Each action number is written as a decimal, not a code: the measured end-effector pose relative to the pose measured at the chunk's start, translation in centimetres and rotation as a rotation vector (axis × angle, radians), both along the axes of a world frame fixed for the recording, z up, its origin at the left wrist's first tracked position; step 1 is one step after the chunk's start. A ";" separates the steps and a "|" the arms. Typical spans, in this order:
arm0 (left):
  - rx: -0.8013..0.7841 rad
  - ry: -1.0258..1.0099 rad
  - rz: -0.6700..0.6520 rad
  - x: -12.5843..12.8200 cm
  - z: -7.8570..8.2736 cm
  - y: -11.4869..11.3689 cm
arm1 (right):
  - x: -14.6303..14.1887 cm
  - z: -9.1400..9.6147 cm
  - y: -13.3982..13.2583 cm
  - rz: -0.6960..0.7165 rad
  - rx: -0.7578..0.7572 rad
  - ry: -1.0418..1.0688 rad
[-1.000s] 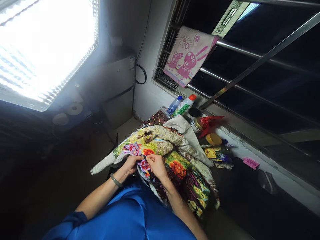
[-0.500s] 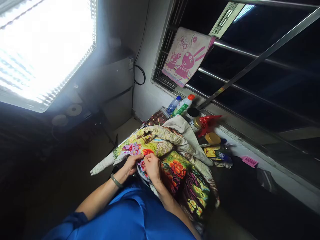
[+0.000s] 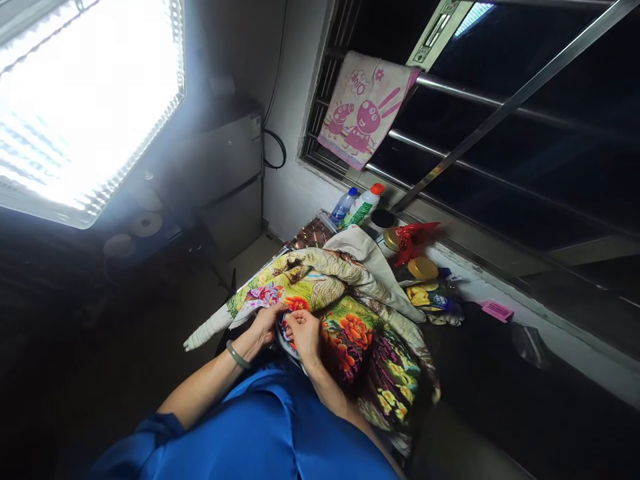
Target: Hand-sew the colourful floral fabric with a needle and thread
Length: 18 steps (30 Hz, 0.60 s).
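A large embroidered cloth (image 3: 356, 333) with bright flowers on yellow-green and dark ground lies bunched over my lap, its left end wound into a pale roll (image 3: 207, 329). My left hand (image 3: 265, 325), with a bangle on the wrist, is closed on the cloth's near edge. Right beside it, my right hand (image 3: 304, 333) is pinched just above the flowered part. Whatever sits between the right fingertips is too small to make out. White backing shows where the cloth folds over at the top.
A glaring lamp (image 3: 90, 100) hangs close at upper left. Along the windowsill stand a blue-capped bottle (image 3: 343, 205), an orange-capped bottle (image 3: 364, 207), jars, a red bag (image 3: 416, 240) and a pink object (image 3: 497, 310). A printed towel (image 3: 365, 110) hangs on the window bars.
My right hand's fingers have shifted slightly and loosened a little, still near the left fingertips. The left hand stays on the cloth. The whole view has shifted slightly.
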<state>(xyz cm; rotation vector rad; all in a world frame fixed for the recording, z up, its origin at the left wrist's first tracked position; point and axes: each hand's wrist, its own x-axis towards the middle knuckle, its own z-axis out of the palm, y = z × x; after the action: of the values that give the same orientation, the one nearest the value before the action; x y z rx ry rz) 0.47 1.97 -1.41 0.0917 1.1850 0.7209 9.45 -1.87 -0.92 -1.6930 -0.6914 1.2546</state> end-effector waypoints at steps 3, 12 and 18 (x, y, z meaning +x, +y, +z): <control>0.010 -0.020 0.011 0.1 0.4 0.1 | -0.4 -0.8 -0.2 0.005 0.042 -0.101; -0.011 -0.040 -0.005 0.6 2.2 0.3 | -0.3 -2.1 -0.9 0.080 0.181 -0.447; 0.001 -0.034 -0.096 0.3 2.5 0.9 | -0.9 -1.5 -0.4 0.009 0.219 -0.540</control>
<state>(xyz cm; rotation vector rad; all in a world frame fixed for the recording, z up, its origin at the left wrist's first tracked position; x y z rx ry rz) 0.80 2.92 1.12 0.1354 1.1397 0.6364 8.54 -2.30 -2.41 -1.8510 -1.1100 0.6878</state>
